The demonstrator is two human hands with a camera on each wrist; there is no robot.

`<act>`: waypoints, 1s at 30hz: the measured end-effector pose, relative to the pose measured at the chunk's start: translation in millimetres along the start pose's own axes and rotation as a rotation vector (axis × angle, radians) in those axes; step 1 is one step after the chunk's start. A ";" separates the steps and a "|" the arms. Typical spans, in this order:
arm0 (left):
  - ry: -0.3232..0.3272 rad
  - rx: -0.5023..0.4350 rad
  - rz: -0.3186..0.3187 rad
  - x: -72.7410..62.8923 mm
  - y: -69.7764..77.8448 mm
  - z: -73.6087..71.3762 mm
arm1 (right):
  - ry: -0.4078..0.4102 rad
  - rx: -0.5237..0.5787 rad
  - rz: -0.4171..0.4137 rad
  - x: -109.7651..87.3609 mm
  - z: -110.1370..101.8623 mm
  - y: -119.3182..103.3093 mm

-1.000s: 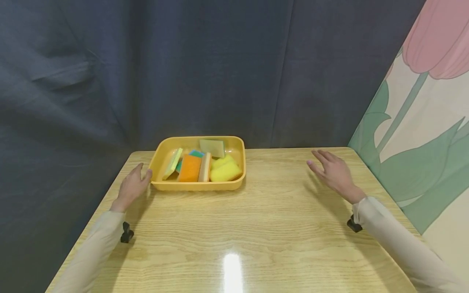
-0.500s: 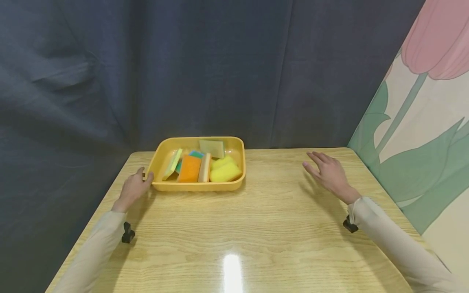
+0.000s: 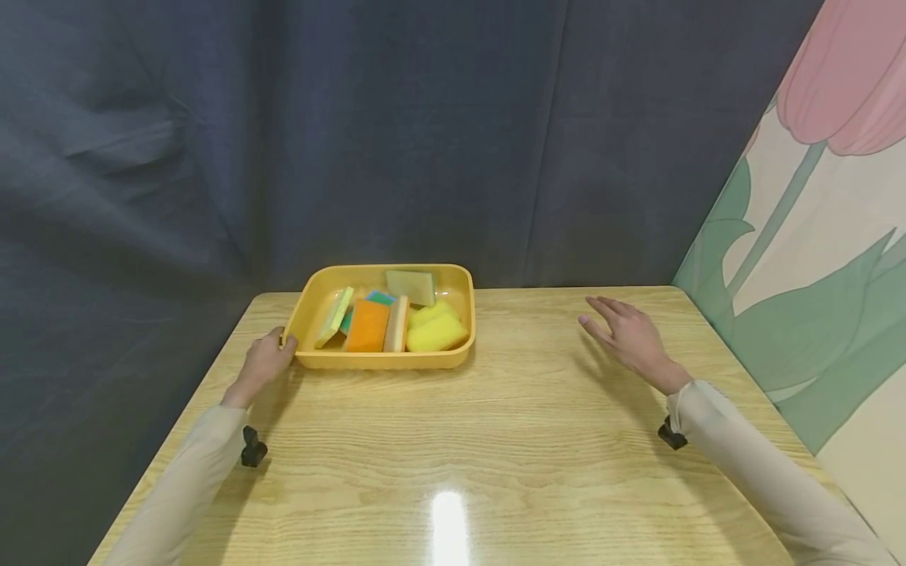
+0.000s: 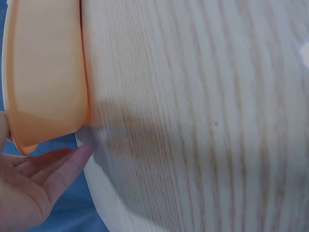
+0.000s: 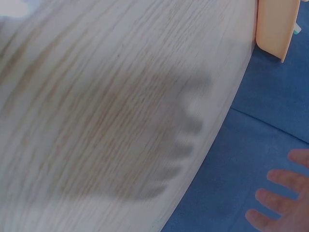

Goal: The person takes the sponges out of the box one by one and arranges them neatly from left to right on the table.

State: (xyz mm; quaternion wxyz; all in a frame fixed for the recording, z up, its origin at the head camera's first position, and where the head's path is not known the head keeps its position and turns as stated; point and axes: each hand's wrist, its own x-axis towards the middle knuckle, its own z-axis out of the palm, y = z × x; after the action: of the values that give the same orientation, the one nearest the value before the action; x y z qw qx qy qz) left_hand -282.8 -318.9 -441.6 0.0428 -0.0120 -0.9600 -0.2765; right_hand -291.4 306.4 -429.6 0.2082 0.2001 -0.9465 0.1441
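A yellow plastic tub (image 3: pixel 382 360) stands at the back left of the table with several sponges inside. An orange sponge (image 3: pixel 367 326) leans beside a beige-faced one (image 3: pixel 396 324); folded yellow sponges (image 3: pixel 435 326) lie to the right. My left hand (image 3: pixel 262 364) grips the tub's left front corner. In the left wrist view, the thumb is at the rim of the tub (image 4: pixel 48 67) and the fingers (image 4: pixel 67 174) reach beneath the rim, along the outer wall. My right hand (image 3: pixel 635 342) hovers over the table's right side, fingers spread, holding nothing.
The wooden table (image 3: pixel 453 440) ends at a dark blue curtain (image 3: pixel 425 141) behind the tub. A wall with a painted tulip (image 3: pixel 800 196) borders the right side. Small black wrist devices (image 3: pixel 253 446) hang under both sleeves.
My left hand has come in to the tub's corner and its fingers have closed at the rim. My right hand has drifted slightly left and toward me. The tub has hardly moved.
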 end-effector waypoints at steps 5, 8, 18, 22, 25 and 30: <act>0.028 0.005 0.032 -1.2 2.9 2.8 | -0.017 0.001 0.001 2.4 2.3 -3.3; 0.050 0.006 0.039 -0.8 2.7 5.7 | -0.028 0.008 0.000 4.4 4.1 -5.1; 0.051 -0.004 0.016 -0.8 4.9 9.3 | -0.052 0.009 0.002 8.8 9.7 -11.8; 0.049 -0.002 0.006 -1.5 6.8 9.6 | -0.066 0.014 0.001 11.5 10.9 -15.4; 0.040 -0.007 -0.006 -2.2 8.6 9.3 | -0.072 0.022 -0.008 14.4 13.1 -18.5; 0.033 -0.016 -0.022 -2.6 9.4 10.3 | -0.080 0.047 -0.031 17.9 20.0 -24.2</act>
State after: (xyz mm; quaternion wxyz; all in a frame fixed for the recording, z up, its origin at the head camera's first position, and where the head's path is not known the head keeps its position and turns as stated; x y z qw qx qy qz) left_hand -280.5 -305.5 -445.5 0.0556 0.0026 -0.9569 -0.2849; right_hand -302.4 272.4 -434.4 0.1676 0.2251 -0.9472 0.1551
